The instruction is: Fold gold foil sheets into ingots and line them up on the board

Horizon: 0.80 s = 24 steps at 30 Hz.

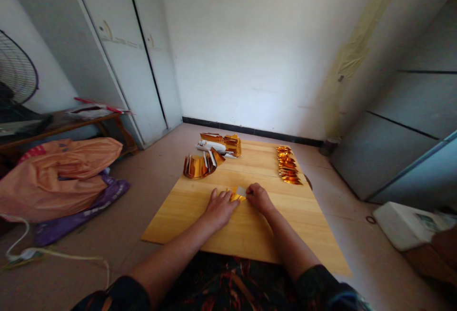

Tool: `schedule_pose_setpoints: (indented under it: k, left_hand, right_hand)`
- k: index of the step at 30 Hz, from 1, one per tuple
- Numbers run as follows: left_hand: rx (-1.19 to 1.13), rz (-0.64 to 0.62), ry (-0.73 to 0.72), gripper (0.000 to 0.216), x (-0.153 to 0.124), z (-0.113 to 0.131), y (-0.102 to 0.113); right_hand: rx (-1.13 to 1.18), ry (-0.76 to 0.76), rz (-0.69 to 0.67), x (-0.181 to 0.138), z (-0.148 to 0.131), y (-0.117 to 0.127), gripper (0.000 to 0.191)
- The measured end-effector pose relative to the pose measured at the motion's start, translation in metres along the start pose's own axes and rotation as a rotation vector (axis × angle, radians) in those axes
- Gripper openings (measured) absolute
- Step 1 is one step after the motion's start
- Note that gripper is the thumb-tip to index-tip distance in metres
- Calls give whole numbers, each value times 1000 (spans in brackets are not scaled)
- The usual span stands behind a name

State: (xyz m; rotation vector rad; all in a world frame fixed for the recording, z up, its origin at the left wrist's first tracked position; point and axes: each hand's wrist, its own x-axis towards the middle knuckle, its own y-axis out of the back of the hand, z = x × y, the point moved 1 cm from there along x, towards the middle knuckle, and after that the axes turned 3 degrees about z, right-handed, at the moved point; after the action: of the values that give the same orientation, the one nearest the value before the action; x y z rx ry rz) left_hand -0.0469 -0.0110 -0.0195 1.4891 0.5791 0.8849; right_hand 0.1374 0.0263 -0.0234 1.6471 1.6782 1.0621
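A small sheet of gold foil paper (241, 191), its pale back partly showing, lies on the wooden board between my two hands. My left hand (220, 208) rests on its left part with fingers stretched out and apart, pressing it down. The right-hand edge is pinched between the fingers and thumb of my right hand (259, 198); the fingertips are partly hidden. Beyond my left hand stands a curved, fanned stack of gold foil sheets (202, 164). At the far right of the board, a row of folded gold foil pieces (288, 166) sits close together.
Behind the curved stack lie a white wrapped roll (211, 146) and more gold foil sheets (233, 144). The wooden board (285, 235) reaches near my body. Orange and purple bags (67, 173) lie left on the floor, a white box (403, 225) right. A wall rises beyond.
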Motion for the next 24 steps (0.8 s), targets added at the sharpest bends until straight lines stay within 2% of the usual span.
schedule_pose_setpoints:
  k: [3,6,12,16,19,24]
  left_hand:
    - [-9,-9,6,37,1,0,0]
    - [-15,0,16,37,1,-1,-1]
    - [-19,37,26,31,1,0,-2]
    - [-78,78,70,18,6,-2,2]
    - [-151,101,127,12,12,-8,5]
    - [-252,136,228,9,19,-21,3]
  right_hand:
    - [40,-15,-4,2,1,0,13]
    - [9,-52,-1,0,-4,-2,2]
    - [-100,-79,-13,-2,-9,-4,14]
    - [-135,74,-18,-4,-8,2,22]
    - [-221,217,-13,-16,-16,4,17]
    - [-259,344,-40,-41,-38,-4,12]
